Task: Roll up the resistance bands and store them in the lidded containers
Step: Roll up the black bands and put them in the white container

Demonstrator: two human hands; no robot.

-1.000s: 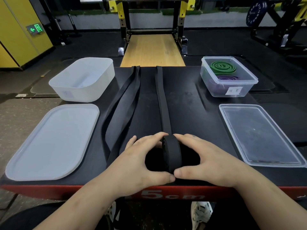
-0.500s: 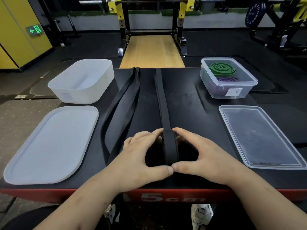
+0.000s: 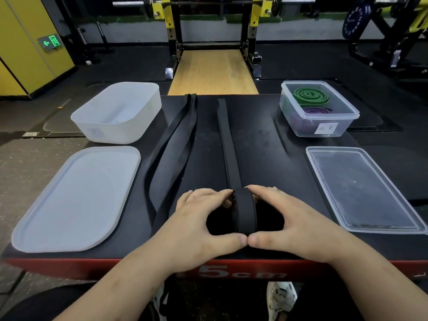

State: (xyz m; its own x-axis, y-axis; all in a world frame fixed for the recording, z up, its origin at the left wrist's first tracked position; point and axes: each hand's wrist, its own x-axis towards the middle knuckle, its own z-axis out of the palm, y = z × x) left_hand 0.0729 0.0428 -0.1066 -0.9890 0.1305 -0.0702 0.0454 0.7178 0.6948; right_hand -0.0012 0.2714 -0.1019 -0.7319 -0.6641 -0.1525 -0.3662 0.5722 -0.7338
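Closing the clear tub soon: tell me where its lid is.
Head view: the clear lid lies flat on the right, just nearer than the clear tub, right of the right hand.

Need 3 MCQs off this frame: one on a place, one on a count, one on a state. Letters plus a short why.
1. The clear tub with the green band stands at the table's:
A) far-right corner
B) far-left corner
C) near edge

2. Rolled bands in that tub:
A) none
B) two
C) four

3. The middle black band is:
A) flat along its whole length
B) partly rolled, both hands gripping the roll
C) packed in a tub

Key:
1 A, it sits at the far right, beyond the clear lid.
2 B, the green one and a purple band.
3 B, the left hand and right hand curl round the roll at the near end, while the rest lies flat.
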